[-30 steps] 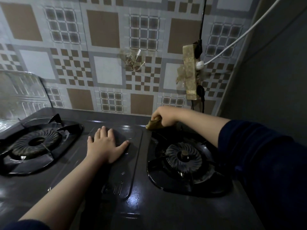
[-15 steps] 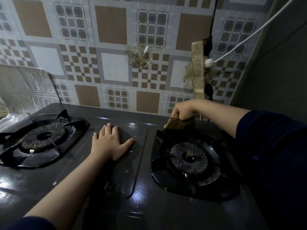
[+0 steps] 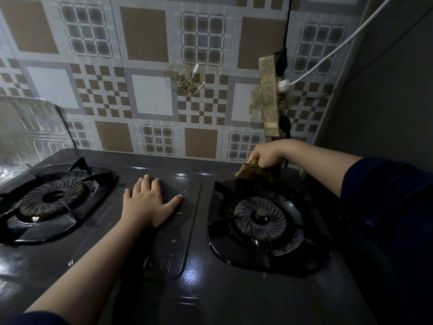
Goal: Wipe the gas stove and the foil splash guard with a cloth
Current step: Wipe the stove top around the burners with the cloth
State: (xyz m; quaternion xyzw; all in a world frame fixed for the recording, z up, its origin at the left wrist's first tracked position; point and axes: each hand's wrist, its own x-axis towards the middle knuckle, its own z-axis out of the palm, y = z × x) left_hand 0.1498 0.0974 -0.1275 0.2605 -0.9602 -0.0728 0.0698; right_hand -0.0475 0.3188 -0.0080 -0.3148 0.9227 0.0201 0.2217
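Note:
The dark two-burner gas stove [image 3: 206,289] fills the lower part of the view. My left hand [image 3: 150,202] lies flat and open on the raised centre panel between the burners. My right hand [image 3: 267,153] is closed around a brown cloth [image 3: 250,172], pressing it on the stove's back edge just behind the right burner [image 3: 260,219]. The left burner [image 3: 51,198] sits at the far left. The shiny foil splash guard [image 3: 30,127] stands behind it at the left edge.
A tiled wall [image 3: 150,95] rises right behind the stove. A taped-up power strip [image 3: 270,97] with black and white cables hangs on it just above my right hand. A plain grey side wall [image 3: 386,102] closes the right side.
My right hand has slid the cloth rightward along the stove's back edge, from behind the centre panel to behind the right burner. My left hand has stayed flat on the panel.

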